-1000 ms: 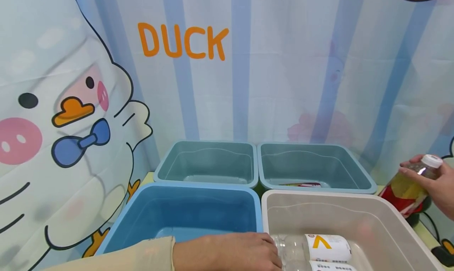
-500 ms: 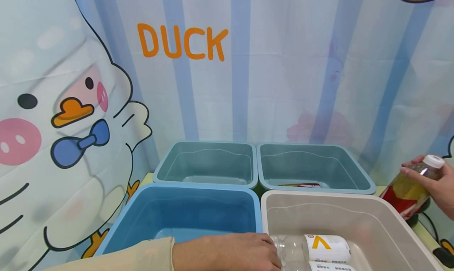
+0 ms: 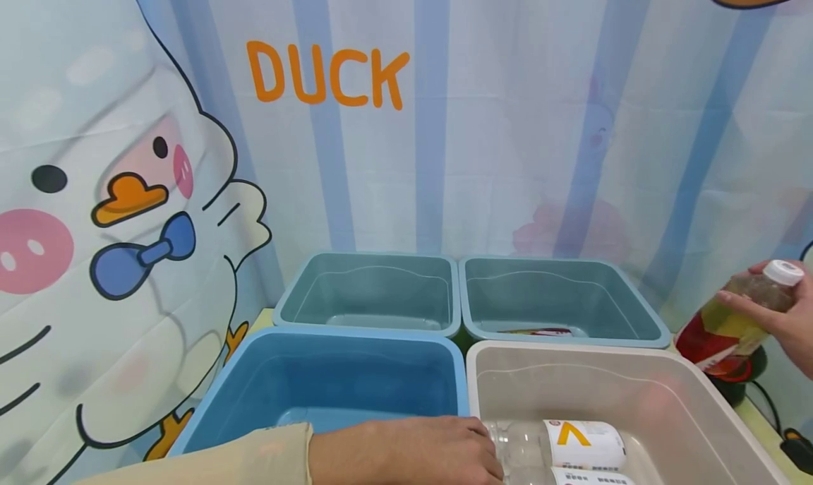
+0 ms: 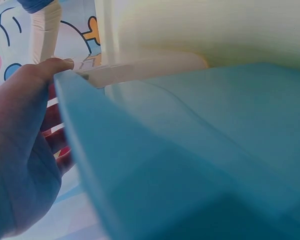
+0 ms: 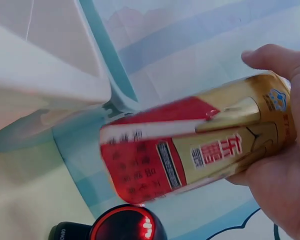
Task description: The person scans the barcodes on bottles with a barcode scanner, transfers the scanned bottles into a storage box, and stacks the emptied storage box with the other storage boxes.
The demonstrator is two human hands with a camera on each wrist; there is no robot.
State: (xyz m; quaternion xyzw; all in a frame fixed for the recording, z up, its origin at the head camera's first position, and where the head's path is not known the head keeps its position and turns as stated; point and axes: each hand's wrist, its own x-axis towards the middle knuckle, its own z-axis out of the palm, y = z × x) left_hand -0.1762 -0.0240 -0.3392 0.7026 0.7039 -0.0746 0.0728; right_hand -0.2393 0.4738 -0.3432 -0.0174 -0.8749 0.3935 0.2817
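- Left hand hooks round the rim of the smooth blue bin.
- Clear bottles lie in the beige bin, right.
- Right hand wraps a tilted red-and-yellow bottle beyond its right edge.
- Far: creased fabric backdrop.

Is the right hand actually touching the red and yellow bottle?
Touching. The head view shows the right hand gripping the bottle below its white cap, thumb laid across its side.

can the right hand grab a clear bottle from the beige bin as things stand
Probably not: the right hand is already gripping a red-and-yellow bottle, though the beige bin is open above.
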